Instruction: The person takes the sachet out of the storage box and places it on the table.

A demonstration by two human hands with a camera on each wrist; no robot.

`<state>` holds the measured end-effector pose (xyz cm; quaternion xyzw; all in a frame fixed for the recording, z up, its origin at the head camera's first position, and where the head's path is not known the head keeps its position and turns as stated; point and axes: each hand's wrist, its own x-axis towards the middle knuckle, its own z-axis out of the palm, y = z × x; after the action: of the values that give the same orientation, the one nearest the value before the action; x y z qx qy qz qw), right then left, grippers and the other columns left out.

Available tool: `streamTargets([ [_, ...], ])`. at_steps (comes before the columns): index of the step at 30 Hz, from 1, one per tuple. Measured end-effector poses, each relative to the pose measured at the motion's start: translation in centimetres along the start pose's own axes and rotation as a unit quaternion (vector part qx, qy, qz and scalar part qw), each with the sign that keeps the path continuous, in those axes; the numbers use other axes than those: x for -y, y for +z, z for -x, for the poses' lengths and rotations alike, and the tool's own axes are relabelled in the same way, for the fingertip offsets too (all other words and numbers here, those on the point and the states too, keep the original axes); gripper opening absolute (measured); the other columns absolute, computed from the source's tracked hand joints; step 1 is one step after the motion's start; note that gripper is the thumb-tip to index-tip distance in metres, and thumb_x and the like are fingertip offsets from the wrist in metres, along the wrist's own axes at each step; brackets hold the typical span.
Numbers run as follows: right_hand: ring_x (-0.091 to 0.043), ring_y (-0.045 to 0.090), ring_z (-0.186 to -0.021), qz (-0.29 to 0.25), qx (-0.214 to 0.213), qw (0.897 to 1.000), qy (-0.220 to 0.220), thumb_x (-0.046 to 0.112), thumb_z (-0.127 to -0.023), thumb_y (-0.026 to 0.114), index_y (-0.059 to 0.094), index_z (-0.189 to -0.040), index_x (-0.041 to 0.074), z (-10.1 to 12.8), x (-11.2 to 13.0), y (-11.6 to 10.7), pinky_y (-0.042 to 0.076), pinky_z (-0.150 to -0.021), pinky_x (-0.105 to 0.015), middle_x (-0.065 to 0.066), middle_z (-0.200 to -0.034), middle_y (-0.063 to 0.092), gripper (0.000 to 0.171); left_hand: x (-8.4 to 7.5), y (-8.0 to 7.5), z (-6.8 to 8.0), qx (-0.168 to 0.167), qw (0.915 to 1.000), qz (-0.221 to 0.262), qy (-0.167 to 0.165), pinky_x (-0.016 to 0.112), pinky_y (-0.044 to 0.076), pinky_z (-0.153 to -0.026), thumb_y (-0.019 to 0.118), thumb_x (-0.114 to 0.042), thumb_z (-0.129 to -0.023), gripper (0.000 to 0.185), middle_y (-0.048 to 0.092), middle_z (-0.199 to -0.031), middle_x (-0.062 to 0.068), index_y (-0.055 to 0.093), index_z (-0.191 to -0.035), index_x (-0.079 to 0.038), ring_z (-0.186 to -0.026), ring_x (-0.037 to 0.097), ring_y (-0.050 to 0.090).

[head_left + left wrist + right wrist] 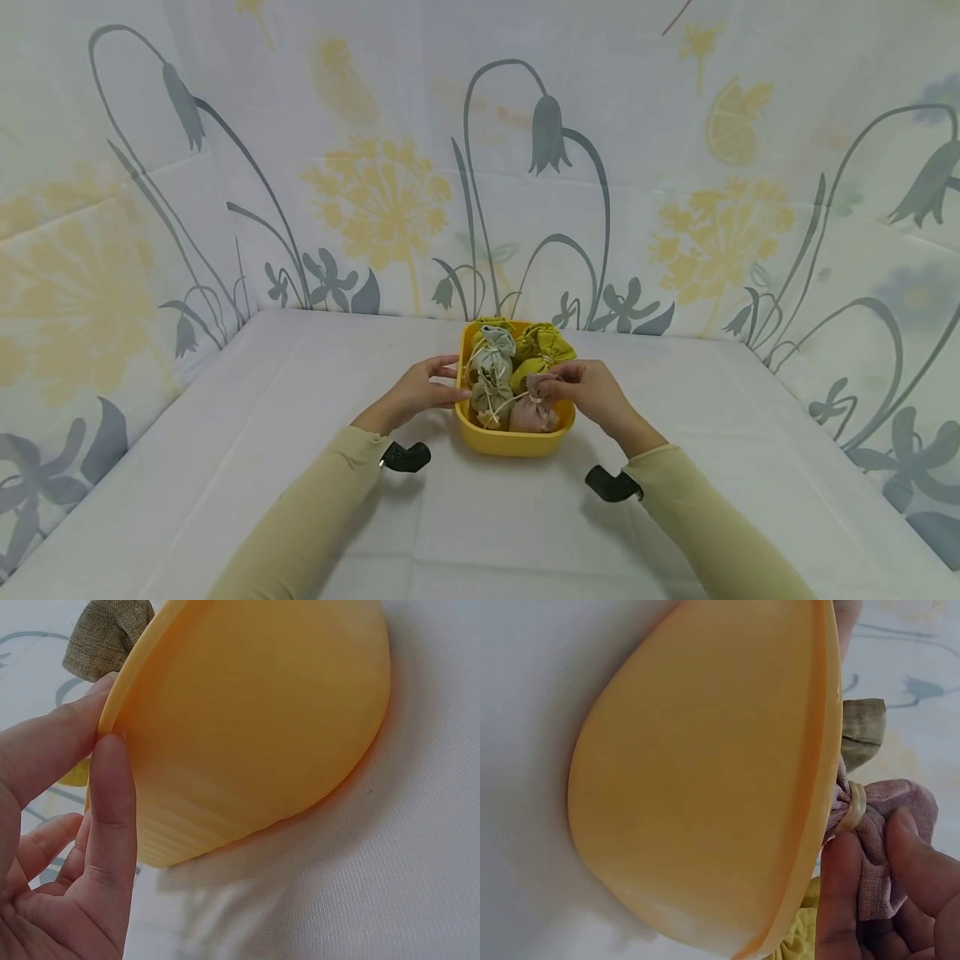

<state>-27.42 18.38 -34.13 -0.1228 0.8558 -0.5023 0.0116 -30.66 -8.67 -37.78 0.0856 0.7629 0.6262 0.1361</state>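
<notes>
No writing, label, brand or number can be read anywhere — not on the yellow bowl (514, 440), not on the cloth pouches (492, 354) inside it, and not on the flower-printed backdrop (390, 200) — only drawn blossoms.

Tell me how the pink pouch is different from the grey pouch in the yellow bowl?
The pink pouch is dusty pink; the grey pouch is pale grey-beige. The right hand pinches the pink pouch's gathered top, while no hand holds the grey pouch. The pink pouch lies at the bowl's near edge, the grey pouch farther back. Both are cloth, tied with cord.
</notes>
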Motion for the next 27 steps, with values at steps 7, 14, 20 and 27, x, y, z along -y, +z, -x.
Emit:
streamTargets([
  [7, -0.018, 0.065, -0.077, -0.012, -0.027, 1.000, 0.001, 0.014, -0.086, 0.068, 0.068, -0.099, -0.005, -0.3, 0.4, -0.2, 0.053, -0.080, -0.036, -0.008, -0.088, 0.069, 0.022, 0.0, 0.0, 0.0, -0.001, 1.0000, -0.002, 0.001, 0.033, 0.055, -0.077, 0.077, -0.012, -0.077, 0.074, 0.050, -0.121, 0.015, 0.040, -0.141, -0.010, -0.092, 0.021, 0.062],
  [14, -0.017, 0.065, -0.076, -0.018, -0.034, 0.999, -0.006, 0.015, -0.087, 0.067, 0.068, -0.098, -0.005, -0.4, 1.2, -0.5, 0.053, -0.081, -0.037, -0.008, -0.087, 0.069, 0.022, 0.1, 0.0, -0.1, -0.001, 1.0000, -0.003, 0.003, 0.033, 0.055, -0.077, 0.078, -0.012, -0.077, 0.074, 0.050, -0.120, 0.015, 0.040, -0.141, -0.010, -0.092, 0.021, 0.062],
  [20, -0.016, 0.066, -0.075, -0.028, -0.037, 0.999, -0.018, 0.013, -0.087, 0.067, 0.067, -0.096, -0.006, -0.6, 1.9, -1.0, 0.052, -0.085, -0.039, -0.008, -0.087, 0.069, 0.021, 0.1, 0.0, -0.1, -0.001, 1.0000, -0.003, 0.002, 0.034, 0.055, -0.077, 0.078, -0.014, -0.077, 0.075, 0.050, -0.120, 0.015, 0.040, -0.141, -0.010, -0.091, 0.021, 0.063],
  [27, -0.018, 0.066, -0.075, -0.039, -0.041, 0.997, -0.048, 0.014, -0.088, 0.065, 0.066, -0.096, -0.008, -0.8, 2.8, -1.8, 0.054, -0.080, -0.033, -0.010, -0.087, 0.069, 0.023, 0.1, -0.1, -0.2, 0.001, 1.0000, -0.004, 0.002, 0.034, 0.055, -0.077, 0.078, -0.015, -0.076, 0.076, 0.049, -0.121, 0.016, 0.039, -0.141, -0.010, -0.092, 0.021, 0.062],
])
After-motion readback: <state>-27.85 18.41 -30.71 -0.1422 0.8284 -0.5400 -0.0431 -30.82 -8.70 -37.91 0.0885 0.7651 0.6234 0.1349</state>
